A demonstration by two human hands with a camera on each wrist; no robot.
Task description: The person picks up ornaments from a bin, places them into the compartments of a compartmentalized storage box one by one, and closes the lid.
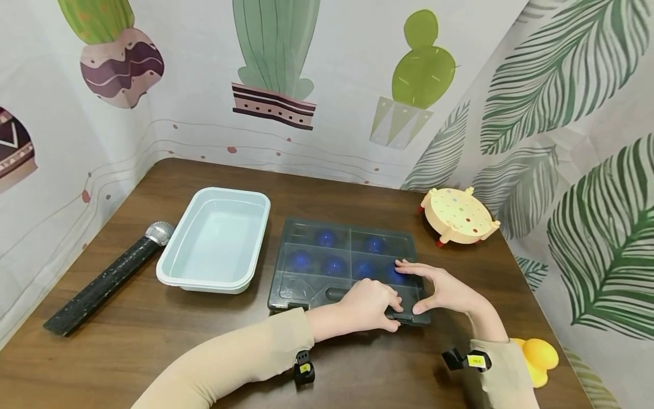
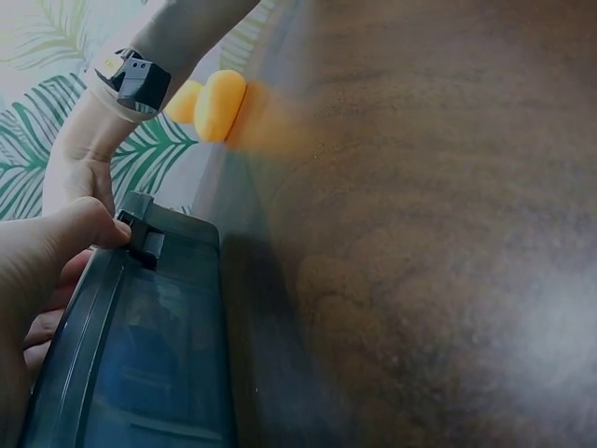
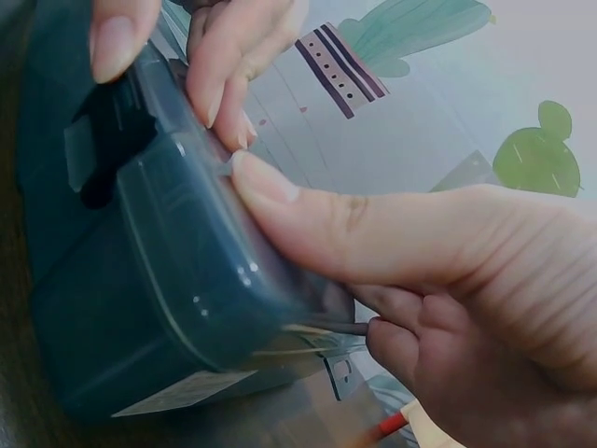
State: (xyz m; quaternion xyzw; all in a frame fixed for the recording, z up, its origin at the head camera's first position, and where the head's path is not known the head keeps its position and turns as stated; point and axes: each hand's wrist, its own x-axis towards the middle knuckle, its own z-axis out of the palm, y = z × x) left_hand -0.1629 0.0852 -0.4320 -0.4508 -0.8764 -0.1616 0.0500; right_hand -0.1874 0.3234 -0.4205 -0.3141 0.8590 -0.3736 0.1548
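A dark translucent plastic case point(image 1: 305, 287) lies closed on the table, several blue balls point(image 1: 334, 266) visible through its lid. At its front edge, toward the right, my left hand point(image 1: 369, 304) pinches a black latch point(image 2: 143, 245); the thumb is on the latch and the fingers rest over the lid. My right hand point(image 1: 443, 288) is spread across the right front corner. Its thumb point(image 3: 308, 213) presses the lid's edge and its forefinger lies farther back on the lid. Some of its other fingers are partly hidden behind the thumb.
Left of the case stands a pale blue plastic basin point(image 1: 212, 241), with a black microphone point(image 1: 114, 278) beside it. Behind right sits a cream round toy with short legs point(image 1: 460, 213). A yellow rounded object point(image 1: 540, 355) is partly hidden by the right sleeve. Patterned cloth point(image 1: 337, 142) hangs behind the table.
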